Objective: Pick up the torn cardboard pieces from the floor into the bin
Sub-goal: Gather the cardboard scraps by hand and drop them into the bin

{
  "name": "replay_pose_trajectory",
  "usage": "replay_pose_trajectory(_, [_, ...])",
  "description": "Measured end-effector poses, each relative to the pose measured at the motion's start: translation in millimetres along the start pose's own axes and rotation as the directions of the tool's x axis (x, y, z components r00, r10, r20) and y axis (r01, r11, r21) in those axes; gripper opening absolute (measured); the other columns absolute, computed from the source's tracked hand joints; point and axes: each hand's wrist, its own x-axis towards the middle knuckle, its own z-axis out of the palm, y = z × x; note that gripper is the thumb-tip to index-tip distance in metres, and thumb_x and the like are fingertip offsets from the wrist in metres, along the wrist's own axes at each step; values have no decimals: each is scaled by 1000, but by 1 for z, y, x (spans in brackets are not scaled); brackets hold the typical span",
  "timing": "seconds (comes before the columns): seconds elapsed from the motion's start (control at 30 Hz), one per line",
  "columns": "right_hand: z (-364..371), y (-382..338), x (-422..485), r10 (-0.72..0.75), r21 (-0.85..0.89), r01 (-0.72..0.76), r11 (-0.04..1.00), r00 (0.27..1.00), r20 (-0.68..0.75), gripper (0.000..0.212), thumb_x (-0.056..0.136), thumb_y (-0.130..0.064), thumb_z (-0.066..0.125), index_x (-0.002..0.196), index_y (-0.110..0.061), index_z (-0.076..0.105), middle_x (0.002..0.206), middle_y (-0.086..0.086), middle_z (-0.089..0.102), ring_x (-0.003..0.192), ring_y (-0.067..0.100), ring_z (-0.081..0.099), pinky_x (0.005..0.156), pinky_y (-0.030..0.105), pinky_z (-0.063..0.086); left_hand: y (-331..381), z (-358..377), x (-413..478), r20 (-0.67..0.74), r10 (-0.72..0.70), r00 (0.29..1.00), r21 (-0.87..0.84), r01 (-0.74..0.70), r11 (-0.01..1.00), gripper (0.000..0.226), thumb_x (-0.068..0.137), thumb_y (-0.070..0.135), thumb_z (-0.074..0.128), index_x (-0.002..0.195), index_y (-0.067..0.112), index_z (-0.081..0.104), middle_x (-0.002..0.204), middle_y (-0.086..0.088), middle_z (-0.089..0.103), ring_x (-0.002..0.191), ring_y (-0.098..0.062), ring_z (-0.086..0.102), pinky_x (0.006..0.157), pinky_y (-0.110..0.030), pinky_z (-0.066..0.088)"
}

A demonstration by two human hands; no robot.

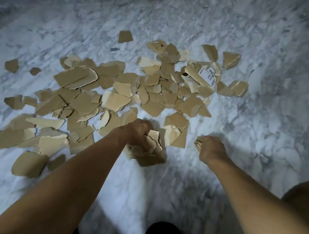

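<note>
The left hand (pixel 140 132) grips a thick stack (pixel 153 146), the right hand (pixel 212 150) clutches a few scraps (pixel 198 142); both should squeeze firmly before lifting.

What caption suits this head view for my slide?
Left hand grips a stack of torn cardboard, right hand holds a few pieces, above the littered marble floor.

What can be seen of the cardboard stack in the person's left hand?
The cardboard stack is a bunch of several torn tan pieces with ragged, paler edges, pressed together and fanning out to the right and downward. The left hand grips it, fingers curled round one side. It is blurred, so the count is unclear. Whether its lower edge touches the marble floor cannot be told.
</note>
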Motion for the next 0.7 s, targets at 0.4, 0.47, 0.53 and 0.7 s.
replay_pose_trajectory(0.4, [-19, -102, 12, -453, -142, 478, 867, 874, 178, 56, 56, -27, 92, 106, -21, 67, 115, 3, 60, 108, 25, 59, 86, 34, 54, -58, -30, -45, 114, -86, 990, -253, 113, 961, 82, 60, 31, 88, 134, 27, 53, 113, 3, 71, 101, -17, 68, 93, -40, 55])
replay_pose_trajectory(0.47, [0, -110, 13, -481, -279, 525, 805, 851, 212, 62, 63, -21, 86, 120, -27, 60, 131, 0, 43, 126, 25, 43, 99, 42, 44, -70, -41, -55, 118, -90, 989, -271, 119, 955, 70, 59, 30, 89, 123, 24, 60, 104, 4, 74, 97, -15, 70, 91, -43, 56])
replay_pose_trajectory(0.53, [10, -114, 7, -504, -392, 552, 736, 833, 227, 62, 73, -16, 77, 129, -30, 55, 139, -2, 36, 136, 25, 30, 111, 51, 26, -80, -46, -64, 88, -110, 990, -326, 133, 936, 66, 63, 20, 91, 121, 21, 59, 100, 0, 75, 92, -16, 71, 86, -38, 57])
replay_pose_trajectory(0.7, [16, -127, -4, -604, -460, 582, 671, 788, 117, 54, 79, -10, 68, 127, -25, 49, 129, 6, 45, 128, 34, 41, 114, 66, 6, -88, -41, -67, 0, -94, 996, -419, 85, 904, 65, 64, 6, 83, 117, 27, 53, 92, 3, 74, 89, -22, 71, 84, -39, 57])
